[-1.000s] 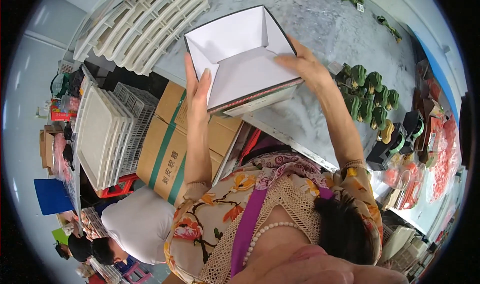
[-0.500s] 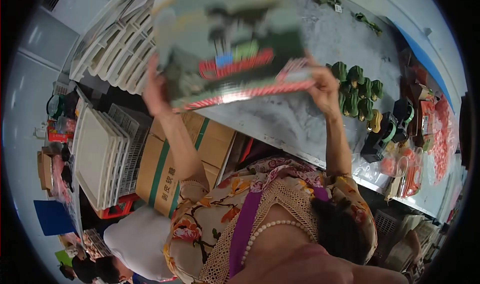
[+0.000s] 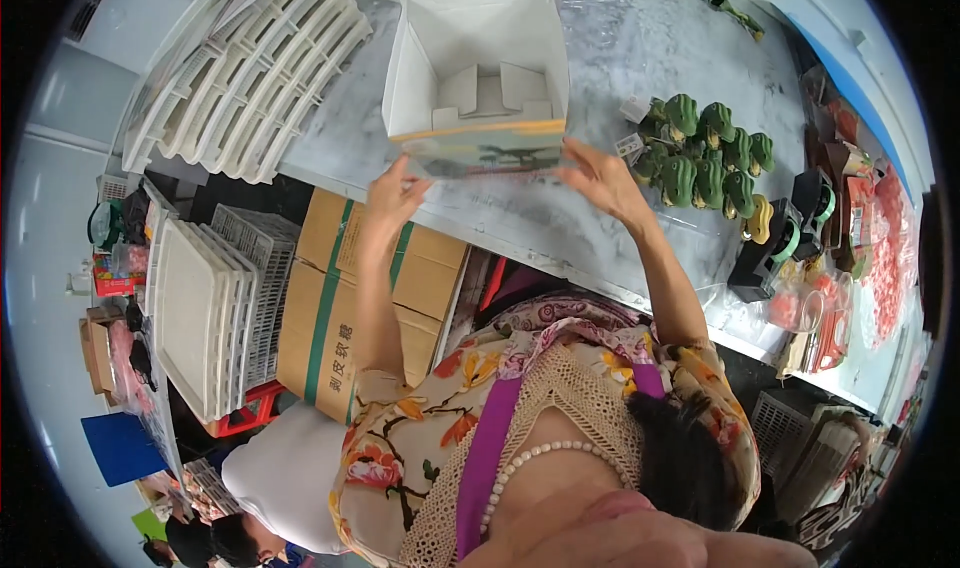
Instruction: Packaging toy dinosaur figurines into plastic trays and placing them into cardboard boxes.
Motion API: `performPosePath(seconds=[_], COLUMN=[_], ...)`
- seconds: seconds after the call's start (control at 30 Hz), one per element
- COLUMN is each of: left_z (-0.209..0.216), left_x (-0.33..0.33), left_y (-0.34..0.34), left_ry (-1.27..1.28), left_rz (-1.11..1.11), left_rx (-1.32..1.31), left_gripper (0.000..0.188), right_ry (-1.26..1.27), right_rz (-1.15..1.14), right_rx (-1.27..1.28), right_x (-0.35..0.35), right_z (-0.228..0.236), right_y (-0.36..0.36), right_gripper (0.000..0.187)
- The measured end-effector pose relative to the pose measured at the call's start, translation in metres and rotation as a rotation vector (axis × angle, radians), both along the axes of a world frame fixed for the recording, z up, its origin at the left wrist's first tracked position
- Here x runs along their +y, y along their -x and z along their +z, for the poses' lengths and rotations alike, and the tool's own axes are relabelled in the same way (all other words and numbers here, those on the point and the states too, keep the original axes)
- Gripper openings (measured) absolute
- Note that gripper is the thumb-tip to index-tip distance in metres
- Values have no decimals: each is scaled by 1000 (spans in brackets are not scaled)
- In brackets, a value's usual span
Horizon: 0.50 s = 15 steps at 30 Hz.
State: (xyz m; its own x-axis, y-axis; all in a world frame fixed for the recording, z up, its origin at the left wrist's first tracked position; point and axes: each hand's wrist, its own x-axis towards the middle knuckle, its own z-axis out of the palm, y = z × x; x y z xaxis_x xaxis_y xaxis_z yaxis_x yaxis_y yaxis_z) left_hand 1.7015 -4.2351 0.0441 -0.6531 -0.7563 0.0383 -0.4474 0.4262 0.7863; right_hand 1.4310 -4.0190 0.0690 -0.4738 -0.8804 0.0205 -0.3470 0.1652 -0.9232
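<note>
An open display box (image 3: 475, 128) with a plain white inside and a printed front stands on the marbled table. Its top faces up and inner flaps show at the bottom. My left hand (image 3: 396, 196) is at the box's lower left front corner, thumb and fingers apart. By the right front corner is my right hand (image 3: 600, 176), its fingers stretched toward the printed front. Neither hand is wrapped round the box; whether the fingertips touch it, I cannot tell. Several rounded dark green items (image 3: 708, 183), some with white tags, lie in rows to the right of my right hand.
White plastic trays (image 3: 255, 78) are stacked at the table's left. Taped cardboard cartons (image 3: 320, 308) and more trays (image 3: 200, 318) stand below the near edge. At the right are black tape dispensers (image 3: 770, 253) and red-and-pink bags (image 3: 885, 253). A person in white (image 3: 285, 478) is at lower left.
The box has come down from my raised hands onto the table, its open top now toward me. Both hands have lowered and their grip on its sides has loosened.
</note>
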Motion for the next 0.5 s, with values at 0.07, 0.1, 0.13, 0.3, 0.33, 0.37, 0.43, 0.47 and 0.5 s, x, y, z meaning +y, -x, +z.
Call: performPosePath(seconds=[0.07, 0.1, 0.13, 0.3, 0.33, 0.37, 0.43, 0.47, 0.5], left_z=[52, 98, 147, 179, 176, 134, 81, 48, 13], left_x=[0, 8, 30, 2, 0, -25, -37, -42, -45], left_y=[-17, -20, -1, 118, 150, 168, 214, 227, 240], left_ry=[217, 329, 132, 733, 695, 798, 552, 543, 543], left_rz=[-72, -101, 30, -696, -780, -933, -976, -993, -1052], left_rx=[-243, -227, -200, -389, -657, -519, -911, -913, -1095], left_gripper=[27, 23, 20, 8, 9, 12, 27, 27, 37], right_ry=[-378, -387, -264, 200, 217, 245, 190, 149, 89], right_rz=[187, 191, 64, -118, -90, -55, -64, -71, -12], right_rx=[243, 233, 265, 378, 455, 537, 528, 526, 469], right_x=[15, 23, 28, 25, 21, 19, 27, 36, 50], right_z=[37, 40, 37, 55, 49, 43, 25, 15, 14], right_y=[-12, -17, -19, -28, -28, -31, -39, -40, -42], right_gripper=[64, 64, 64, 65, 66, 66, 67, 67, 63])
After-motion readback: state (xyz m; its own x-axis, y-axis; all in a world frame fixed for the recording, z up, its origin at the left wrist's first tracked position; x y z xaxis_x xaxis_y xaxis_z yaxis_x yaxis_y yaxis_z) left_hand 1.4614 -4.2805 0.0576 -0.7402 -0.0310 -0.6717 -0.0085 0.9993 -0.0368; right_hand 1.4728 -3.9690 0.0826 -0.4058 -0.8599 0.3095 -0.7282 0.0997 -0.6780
